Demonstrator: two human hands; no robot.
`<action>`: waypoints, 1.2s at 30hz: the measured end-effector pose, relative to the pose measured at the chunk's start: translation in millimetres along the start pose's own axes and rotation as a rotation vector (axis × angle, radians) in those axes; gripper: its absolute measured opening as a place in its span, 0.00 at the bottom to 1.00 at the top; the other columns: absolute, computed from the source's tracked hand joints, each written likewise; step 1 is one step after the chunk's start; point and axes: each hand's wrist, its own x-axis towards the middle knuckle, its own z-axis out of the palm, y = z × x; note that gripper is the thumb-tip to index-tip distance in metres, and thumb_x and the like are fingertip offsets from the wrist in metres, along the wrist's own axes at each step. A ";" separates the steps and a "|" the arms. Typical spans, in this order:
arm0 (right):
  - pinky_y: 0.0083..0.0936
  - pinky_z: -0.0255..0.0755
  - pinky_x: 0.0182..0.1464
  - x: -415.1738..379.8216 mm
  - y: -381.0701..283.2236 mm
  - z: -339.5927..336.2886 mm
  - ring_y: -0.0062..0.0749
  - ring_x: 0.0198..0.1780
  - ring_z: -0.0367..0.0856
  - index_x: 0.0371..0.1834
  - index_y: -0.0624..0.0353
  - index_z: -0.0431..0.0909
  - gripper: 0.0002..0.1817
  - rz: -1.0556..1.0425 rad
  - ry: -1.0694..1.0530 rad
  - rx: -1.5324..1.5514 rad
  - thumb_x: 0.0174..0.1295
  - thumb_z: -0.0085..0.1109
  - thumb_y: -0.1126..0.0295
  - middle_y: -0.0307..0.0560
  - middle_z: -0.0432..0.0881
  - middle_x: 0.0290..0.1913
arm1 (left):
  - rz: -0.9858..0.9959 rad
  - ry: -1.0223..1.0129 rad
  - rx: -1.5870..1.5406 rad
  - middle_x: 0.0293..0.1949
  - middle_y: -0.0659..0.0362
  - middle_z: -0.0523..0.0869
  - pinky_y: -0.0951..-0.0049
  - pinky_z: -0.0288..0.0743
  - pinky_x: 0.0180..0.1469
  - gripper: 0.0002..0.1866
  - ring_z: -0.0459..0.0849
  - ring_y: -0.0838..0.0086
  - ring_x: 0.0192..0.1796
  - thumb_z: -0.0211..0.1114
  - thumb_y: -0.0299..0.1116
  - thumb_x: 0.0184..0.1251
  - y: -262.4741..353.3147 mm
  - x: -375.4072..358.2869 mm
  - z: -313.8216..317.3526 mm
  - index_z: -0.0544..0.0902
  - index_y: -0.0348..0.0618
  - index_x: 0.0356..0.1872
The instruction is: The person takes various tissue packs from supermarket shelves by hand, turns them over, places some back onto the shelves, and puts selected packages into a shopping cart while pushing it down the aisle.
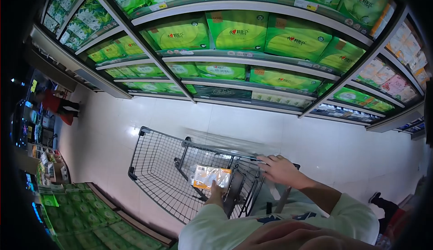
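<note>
A black wire shopping cart (155, 159) stands at an angle in the middle of the view. My left hand (216, 189) is closed on the near edge of a white and orange plastic-wrapped pack (212, 178), which is over the cart's basket. To the right, my right hand (280, 170) lies over the cart's upper rim near its rear corner, with its fingers bent round the rim. The inside of the basket below the pack is partly hidden.
Shelves (270, 58) of green tissue packs run along the top. Stacked green packs (85, 214) fill the lower left. A person in red (54, 102) is at the far left. Another person's dark-clad leg (385, 207) shows at lower right. Pale tiled floor (343, 155) surrounds the cart.
</note>
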 end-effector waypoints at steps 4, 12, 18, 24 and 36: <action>0.33 0.72 0.53 -2.3 1.2 7.3 0.38 0.53 0.75 0.51 0.56 0.76 0.18 0.021 -0.030 0.022 0.58 0.59 0.64 0.43 0.70 0.62 | 0.068 0.050 -0.091 0.63 0.57 0.73 0.43 0.53 0.65 0.36 0.71 0.55 0.63 0.49 0.67 0.63 -15.2 -16.7 9.4 0.66 0.59 0.66; 0.32 0.71 0.53 -9.6 5.0 10.6 0.37 0.53 0.75 0.51 0.56 0.76 0.18 0.023 0.003 0.030 0.57 0.59 0.65 0.43 0.72 0.62 | 0.290 -0.063 -0.237 0.49 0.61 0.82 0.58 0.73 0.53 0.29 0.80 0.68 0.52 0.64 0.57 0.58 -16.3 -7.4 23.4 0.75 0.52 0.56; 0.33 0.73 0.51 -17.9 10.2 13.0 0.37 0.52 0.76 0.52 0.56 0.75 0.20 0.025 0.022 0.056 0.56 0.60 0.65 0.45 0.72 0.61 | 0.504 0.124 -0.449 0.52 0.47 0.80 0.56 0.82 0.43 0.29 0.84 0.54 0.46 0.63 0.40 0.59 2.8 -44.7 67.9 0.70 0.33 0.58; 0.34 0.74 0.48 -32.7 25.8 10.5 0.41 0.47 0.78 0.54 0.53 0.73 0.23 0.088 0.035 0.106 0.55 0.63 0.63 0.46 0.77 0.47 | 0.698 0.234 -0.536 0.53 0.47 0.79 0.54 0.80 0.50 0.32 0.82 0.53 0.51 0.64 0.37 0.57 30.9 -149.6 109.6 0.66 0.29 0.60; 0.41 0.69 0.54 -135.2 59.8 0.7 0.44 0.53 0.75 0.38 0.58 0.79 0.14 0.108 0.196 0.042 0.49 0.64 0.66 0.52 0.77 0.48 | 1.265 -0.442 -0.310 0.60 0.49 0.74 0.59 0.70 0.62 0.31 0.75 0.60 0.61 0.52 0.44 0.67 -47.3 -441.2 309.2 0.62 0.33 0.66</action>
